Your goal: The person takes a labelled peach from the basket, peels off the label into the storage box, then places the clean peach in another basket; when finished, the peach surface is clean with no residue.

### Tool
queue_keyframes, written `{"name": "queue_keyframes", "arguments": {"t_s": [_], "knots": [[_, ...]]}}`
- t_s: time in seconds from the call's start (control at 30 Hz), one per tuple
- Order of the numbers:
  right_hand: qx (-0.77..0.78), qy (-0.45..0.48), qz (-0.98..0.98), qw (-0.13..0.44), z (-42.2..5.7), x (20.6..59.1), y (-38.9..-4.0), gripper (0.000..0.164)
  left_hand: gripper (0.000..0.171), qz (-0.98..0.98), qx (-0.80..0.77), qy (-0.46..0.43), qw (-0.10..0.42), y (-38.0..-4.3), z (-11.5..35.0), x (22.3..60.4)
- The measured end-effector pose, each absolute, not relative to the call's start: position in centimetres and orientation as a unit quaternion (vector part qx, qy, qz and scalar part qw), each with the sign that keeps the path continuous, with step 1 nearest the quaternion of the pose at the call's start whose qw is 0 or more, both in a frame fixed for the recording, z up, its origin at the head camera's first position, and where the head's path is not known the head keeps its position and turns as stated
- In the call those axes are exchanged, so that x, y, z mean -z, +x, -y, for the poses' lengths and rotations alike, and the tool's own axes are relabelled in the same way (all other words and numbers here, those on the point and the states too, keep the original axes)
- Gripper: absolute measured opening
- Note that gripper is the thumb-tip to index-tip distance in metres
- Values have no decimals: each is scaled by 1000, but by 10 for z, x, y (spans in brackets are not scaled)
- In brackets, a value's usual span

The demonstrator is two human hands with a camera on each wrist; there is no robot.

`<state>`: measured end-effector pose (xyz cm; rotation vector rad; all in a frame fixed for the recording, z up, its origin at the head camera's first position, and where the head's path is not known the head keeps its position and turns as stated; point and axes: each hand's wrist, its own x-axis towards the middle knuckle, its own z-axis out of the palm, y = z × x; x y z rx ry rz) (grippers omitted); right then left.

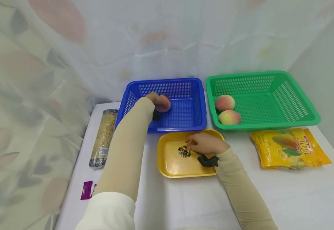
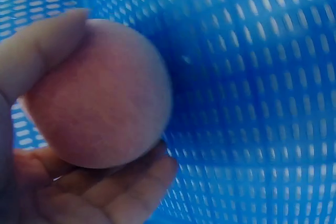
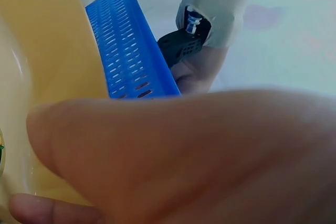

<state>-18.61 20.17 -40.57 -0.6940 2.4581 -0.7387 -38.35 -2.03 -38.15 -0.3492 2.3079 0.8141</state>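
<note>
Inside the blue basket, the left hand holds a peach between thumb and curled fingers; over the tray, the right hand has fingers parted.

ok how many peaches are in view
3: one peach in the left hand, inside the blue basket; a rear peach and a front peach in the green basket. The left arm may hide others.
</note>
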Motion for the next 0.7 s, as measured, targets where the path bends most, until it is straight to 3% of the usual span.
{"name": "queue_keyframes", "arguments": {"t_s": [0.2,0.4,0.7], "knots": [[275,-255,-898,230,-203,406,-185,35,63,-899,-279,19,336,-386,20,361],[305,-284,-881,226,-203,408,-182,33,44,-898,-297,126,299,-369,22,338],[347,-279,-877,179,-215,379,-175,29,80,-871,-359,284,177,-297,1,298]]}}
